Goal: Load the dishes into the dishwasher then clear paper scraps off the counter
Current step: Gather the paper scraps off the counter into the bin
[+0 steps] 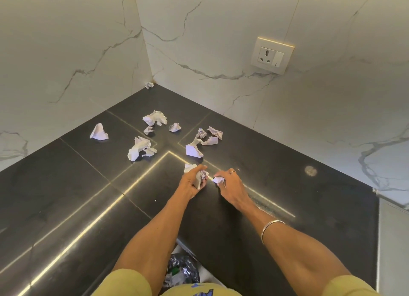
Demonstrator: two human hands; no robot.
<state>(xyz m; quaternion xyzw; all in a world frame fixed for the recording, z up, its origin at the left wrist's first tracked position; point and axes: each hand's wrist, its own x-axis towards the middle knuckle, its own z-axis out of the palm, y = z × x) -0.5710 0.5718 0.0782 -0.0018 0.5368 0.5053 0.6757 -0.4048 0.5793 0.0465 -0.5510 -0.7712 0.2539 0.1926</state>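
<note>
The left fingers (202, 167) curl tight around a crumpled wad (200, 178) of paper, part of it poking out above the knuckles and part below. Just beside it, the right fingers (221, 176) pinch a smaller scrap (218, 180) against the palm. The left hand (192, 181) and right hand (232, 186) sit close together, low over the dark tabletop (276, 174); whether they touch it cannot be told. The right hand wears a ring (232, 172), and a bangle (271, 228) circles that forearm.

Beyond the hands, more scraps lie loose on the tabletop: a cluster (204, 141) just ahead, a long crumple (141, 149) to the left, a folded piece (99, 132) farther left, a bigger wad (155, 118) with two small bits near it, and one tiny ball (149, 85) in the far corner where the marble walls (66, 52) meet. A socket (271, 55) sits on the right wall. Below the tabletop edge, between the arms, a bin bag (182, 270) holds rubbish.
</note>
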